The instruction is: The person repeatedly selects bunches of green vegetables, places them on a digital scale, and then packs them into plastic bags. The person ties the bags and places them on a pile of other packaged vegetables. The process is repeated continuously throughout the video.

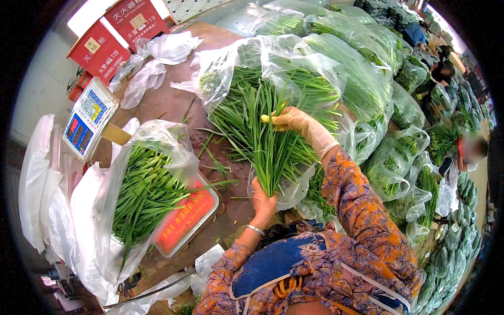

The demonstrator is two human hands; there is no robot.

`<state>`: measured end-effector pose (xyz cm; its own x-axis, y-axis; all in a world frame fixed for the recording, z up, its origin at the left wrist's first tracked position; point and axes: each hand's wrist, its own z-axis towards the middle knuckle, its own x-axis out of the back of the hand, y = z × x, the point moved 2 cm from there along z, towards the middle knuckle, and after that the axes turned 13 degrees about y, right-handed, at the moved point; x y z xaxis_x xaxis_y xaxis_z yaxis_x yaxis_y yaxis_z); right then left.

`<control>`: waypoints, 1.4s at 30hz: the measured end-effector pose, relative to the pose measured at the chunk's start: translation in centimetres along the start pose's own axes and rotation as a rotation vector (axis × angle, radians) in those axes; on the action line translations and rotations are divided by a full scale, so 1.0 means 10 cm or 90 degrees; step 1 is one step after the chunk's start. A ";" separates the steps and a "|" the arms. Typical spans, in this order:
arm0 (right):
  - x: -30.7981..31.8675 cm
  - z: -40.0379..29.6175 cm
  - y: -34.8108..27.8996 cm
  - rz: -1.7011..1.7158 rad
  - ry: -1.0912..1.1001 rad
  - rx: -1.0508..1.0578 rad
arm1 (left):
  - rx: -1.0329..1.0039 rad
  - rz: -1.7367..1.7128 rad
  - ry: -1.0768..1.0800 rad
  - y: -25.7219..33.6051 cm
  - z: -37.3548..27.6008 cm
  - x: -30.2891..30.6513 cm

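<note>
Before me a clear plastic bag (220,78) lies open over a heap of long green leafy stalks (236,114), which look like garlic chives. My bare left hand (264,201), with a metal bangle at the wrist, grips the lower end of a bunch of the stalks (267,157). My gloved right hand (289,118) is at the upper part of that bunch, fingers bent, a yellowed leaf tip by them; whether it pinches a leaf I cannot tell. At the left, another open bag of stalks (151,177) rests on the pan of a digital scale (185,228).
The scale's display (84,118) stands at the left, near white plastic bags (90,193). Red fire extinguisher boxes (136,23) are at the upper left. Bagged greens (350,75) crowd the table's far and right sides. Several people (415,35) are at the far right.
</note>
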<state>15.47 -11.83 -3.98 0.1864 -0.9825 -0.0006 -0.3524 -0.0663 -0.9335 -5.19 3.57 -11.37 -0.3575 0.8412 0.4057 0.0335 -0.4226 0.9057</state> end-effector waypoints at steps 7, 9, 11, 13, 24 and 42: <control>0.09 0.08 0.06 0.016 0.135 0.088 | -0.028 -0.002 0.010 -0.06 0.04 -0.03; 0.08 0.19 0.14 0.048 0.243 0.067 | -0.062 0.026 0.017 0.07 0.10 -0.01; 0.31 0.27 0.13 -0.013 0.420 0.125 | -0.107 0.018 0.032 -0.09 0.18 -0.11; 0.84 0.29 -0.07 0.223 0.521 0.226 | 0.040 -0.095 0.005 -0.16 0.22 -0.08; 0.57 -1.62 -0.18 -0.882 0.127 0.470 | 0.598 -0.876 -0.191 0.45 0.52 0.41; -1.35 -1.40 -0.22 0.444 -0.144 0.204 | -0.187 0.307 -0.024 1.25 0.47 0.89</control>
<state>0.88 -0.83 3.11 0.2136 -0.7172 -0.6633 -0.1814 0.6381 -0.7483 -3.58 7.39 4.15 -0.3316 0.5387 0.7745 -0.0778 -0.8338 0.5466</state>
